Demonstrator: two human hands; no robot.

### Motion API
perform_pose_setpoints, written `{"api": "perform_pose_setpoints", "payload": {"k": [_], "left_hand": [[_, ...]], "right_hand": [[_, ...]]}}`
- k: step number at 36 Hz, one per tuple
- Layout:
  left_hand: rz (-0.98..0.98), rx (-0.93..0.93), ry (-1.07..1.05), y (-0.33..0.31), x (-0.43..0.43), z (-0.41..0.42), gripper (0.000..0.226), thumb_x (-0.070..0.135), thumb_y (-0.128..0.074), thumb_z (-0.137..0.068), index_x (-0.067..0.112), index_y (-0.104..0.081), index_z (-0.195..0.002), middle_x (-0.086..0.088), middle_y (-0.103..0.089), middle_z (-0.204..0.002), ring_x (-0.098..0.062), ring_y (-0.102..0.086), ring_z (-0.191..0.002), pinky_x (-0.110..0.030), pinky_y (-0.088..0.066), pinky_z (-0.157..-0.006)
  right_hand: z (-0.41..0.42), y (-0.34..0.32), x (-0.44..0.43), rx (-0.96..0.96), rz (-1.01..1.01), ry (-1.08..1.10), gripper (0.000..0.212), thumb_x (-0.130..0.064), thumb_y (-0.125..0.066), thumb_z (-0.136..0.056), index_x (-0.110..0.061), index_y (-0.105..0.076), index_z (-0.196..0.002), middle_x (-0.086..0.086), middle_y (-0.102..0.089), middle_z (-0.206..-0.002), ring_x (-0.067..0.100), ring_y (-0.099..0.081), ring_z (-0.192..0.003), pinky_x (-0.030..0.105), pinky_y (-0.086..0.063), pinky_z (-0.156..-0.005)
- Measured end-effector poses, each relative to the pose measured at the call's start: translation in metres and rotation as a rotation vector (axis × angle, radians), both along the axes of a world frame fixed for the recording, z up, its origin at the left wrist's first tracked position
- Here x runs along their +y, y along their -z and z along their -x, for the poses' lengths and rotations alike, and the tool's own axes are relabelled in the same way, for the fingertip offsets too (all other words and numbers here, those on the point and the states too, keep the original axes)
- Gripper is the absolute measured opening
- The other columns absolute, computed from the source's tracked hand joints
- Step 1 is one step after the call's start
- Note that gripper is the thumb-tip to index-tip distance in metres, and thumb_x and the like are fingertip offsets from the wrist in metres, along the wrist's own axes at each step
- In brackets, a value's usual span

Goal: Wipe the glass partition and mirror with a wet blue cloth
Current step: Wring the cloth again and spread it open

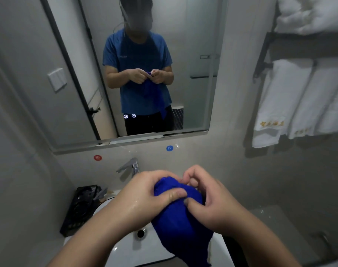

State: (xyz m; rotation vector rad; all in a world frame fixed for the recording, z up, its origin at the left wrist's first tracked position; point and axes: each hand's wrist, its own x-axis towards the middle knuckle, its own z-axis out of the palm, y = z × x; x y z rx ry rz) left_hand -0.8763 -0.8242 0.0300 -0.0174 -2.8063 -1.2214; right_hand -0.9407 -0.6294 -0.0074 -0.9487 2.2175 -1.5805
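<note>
The blue cloth hangs bunched over the white sink, gripped at its top by both hands. My left hand pinches its left side, thumb across the fabric, and water drops show on that wrist. My right hand holds its right side with curled fingers. The mirror fills the wall ahead and reflects a person in a blue shirt holding the cloth. A frosted glass partition shows only as a reflection in the mirror's right part.
A chrome tap stands behind the sink, with red and blue stickers on the wall. A black tray of toiletries sits at the left. White towels hang on a black rack at the right.
</note>
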Motion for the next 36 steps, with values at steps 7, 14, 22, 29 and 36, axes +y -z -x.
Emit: {"api": "perform_pose_setpoints", "payload": {"k": [7, 14, 22, 29, 36], "left_hand": [[0.087, 0.511, -0.100, -0.006, -0.004, 0.008, 0.023, 0.044, -0.061, -0.101, 0.028, -0.069, -0.087, 0.012, -0.062, -0.083, -0.001, -0.062, -0.088, -0.008, -0.041, -0.078], [0.265, 0.780, -0.138, -0.056, -0.030, 0.014, 0.028, 0.038, -0.061, -0.106, 0.016, -0.074, -0.096, 0.007, -0.065, -0.089, -0.005, -0.057, -0.084, -0.011, -0.041, -0.080], [0.306, 0.795, -0.338, -0.080, -0.055, 0.012, 0.013, 0.034, -0.060, -0.107, 0.028, -0.064, -0.097, 0.024, -0.054, -0.084, 0.008, -0.050, -0.078, 0.001, -0.035, -0.076], [0.247, 0.891, -0.483, -0.080, -0.091, 0.006, 0.017, 0.043, -0.055, -0.111, 0.039, -0.060, -0.095, -0.003, -0.062, -0.089, -0.014, -0.058, -0.082, -0.034, -0.049, -0.078], [0.013, 0.792, -0.694, -0.053, -0.128, 0.007, 0.035, 0.064, -0.049, -0.107, 0.036, -0.064, -0.092, 0.000, -0.063, -0.079, -0.026, -0.064, -0.078, -0.043, -0.053, -0.073]], "right_hand": [[0.004, 0.001, -0.005, -0.069, -0.093, -0.012, 0.013, -0.043, -0.073, -0.093, -0.040, -0.066, -0.104, -0.015, -0.075, -0.093, 0.006, -0.072, -0.086, 0.030, -0.059, -0.082], [0.000, 0.034, -0.006, -0.410, -0.113, -0.131, 0.014, -0.039, -0.081, -0.085, -0.039, -0.081, -0.099, -0.008, -0.082, -0.102, 0.009, -0.076, -0.096, 0.028, -0.056, -0.085], [0.006, 0.027, 0.004, -0.438, -0.213, -0.241, 0.031, -0.037, -0.083, -0.086, -0.032, -0.076, -0.115, -0.005, -0.079, -0.119, 0.019, -0.075, -0.114, 0.044, -0.057, -0.105], [0.014, 0.021, 0.036, -0.406, -0.252, -0.182, 0.031, -0.032, -0.080, -0.089, -0.022, -0.075, -0.117, 0.010, -0.078, -0.104, 0.014, -0.073, -0.091, 0.036, -0.057, -0.084], [0.031, 0.037, 0.047, 0.045, -0.204, 0.284, 0.007, -0.037, -0.077, -0.095, -0.034, -0.074, -0.090, -0.010, -0.073, -0.083, 0.002, -0.067, -0.076, 0.021, -0.050, -0.071]]}}
